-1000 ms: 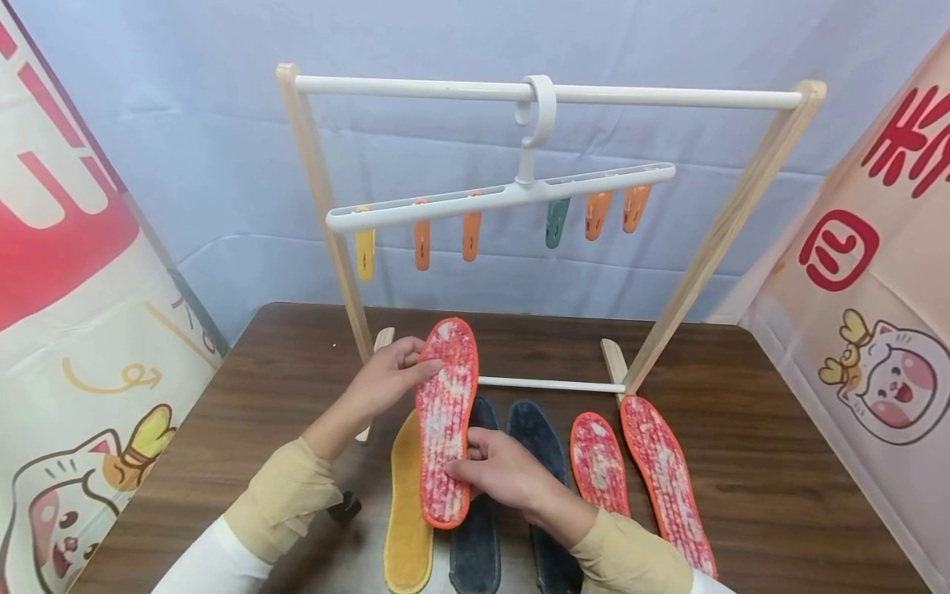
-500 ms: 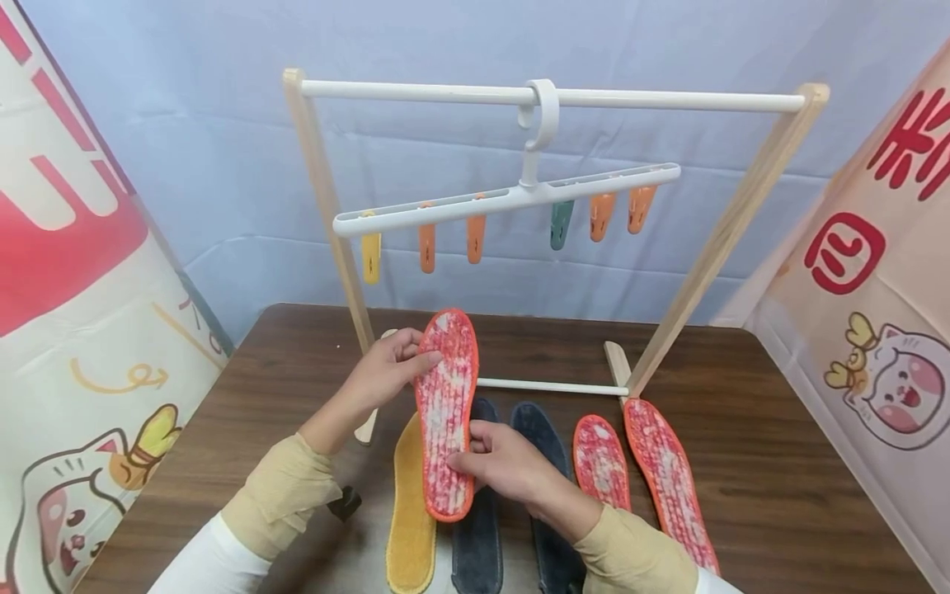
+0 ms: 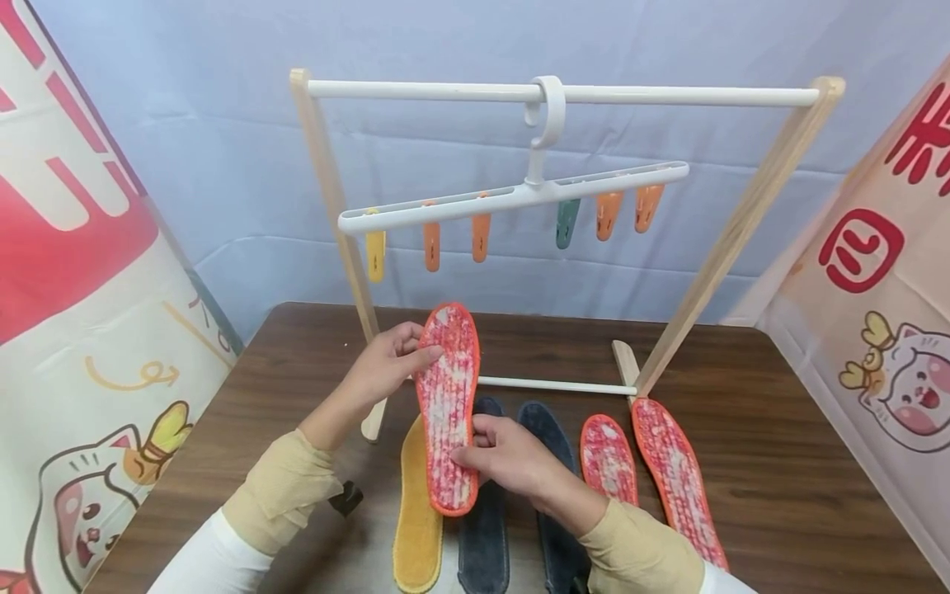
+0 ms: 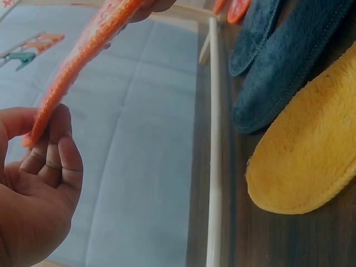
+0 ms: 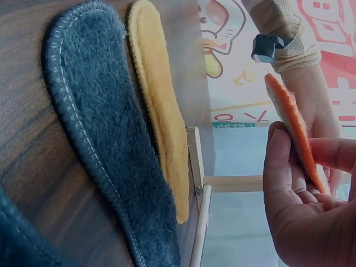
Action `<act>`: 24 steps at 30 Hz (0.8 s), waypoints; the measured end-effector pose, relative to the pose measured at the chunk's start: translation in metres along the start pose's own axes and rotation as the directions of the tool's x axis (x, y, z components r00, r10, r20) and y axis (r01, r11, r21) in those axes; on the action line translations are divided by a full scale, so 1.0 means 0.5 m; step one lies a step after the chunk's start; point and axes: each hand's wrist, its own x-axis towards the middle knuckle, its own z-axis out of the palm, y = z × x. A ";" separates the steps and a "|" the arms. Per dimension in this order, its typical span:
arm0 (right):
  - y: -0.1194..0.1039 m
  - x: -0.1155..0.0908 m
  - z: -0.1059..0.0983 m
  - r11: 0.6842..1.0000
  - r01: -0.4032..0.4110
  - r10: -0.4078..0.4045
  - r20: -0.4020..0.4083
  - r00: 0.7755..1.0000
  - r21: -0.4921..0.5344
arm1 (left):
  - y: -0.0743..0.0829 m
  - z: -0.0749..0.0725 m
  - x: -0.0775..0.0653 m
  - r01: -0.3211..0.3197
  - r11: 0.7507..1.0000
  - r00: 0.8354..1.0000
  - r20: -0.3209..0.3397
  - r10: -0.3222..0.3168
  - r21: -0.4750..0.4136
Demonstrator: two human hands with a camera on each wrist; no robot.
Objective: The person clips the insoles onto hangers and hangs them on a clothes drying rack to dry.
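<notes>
Both hands have hold of the insole (image 3: 449,412), raised off the table (image 3: 787,470) in front of the hanger (image 3: 512,196). The left hand (image 3: 378,367) pinches its upper left edge, the right hand (image 3: 515,458) its lower right edge, each closed down to the insole's thickness. In the head view, its long axis runs nearly upright, top end toward the orange clips (image 3: 481,238) but apart from them. The left hand is nearer those clips.
</notes>
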 end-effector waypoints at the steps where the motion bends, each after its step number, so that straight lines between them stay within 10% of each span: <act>1: -0.001 0.000 -0.001 1.000 -0.001 0.001 0.000 1.000 0.000 | 0.001 -0.001 0.000 -0.003 1.000 1.000 0.000 0.003 0.003; 24: -0.021 0.000 0.004 1.000 0.011 -0.011 -0.005 1.000 -0.002 | 0.016 -0.021 -0.009 -0.058 0.998 0.998 -0.021 0.059 0.026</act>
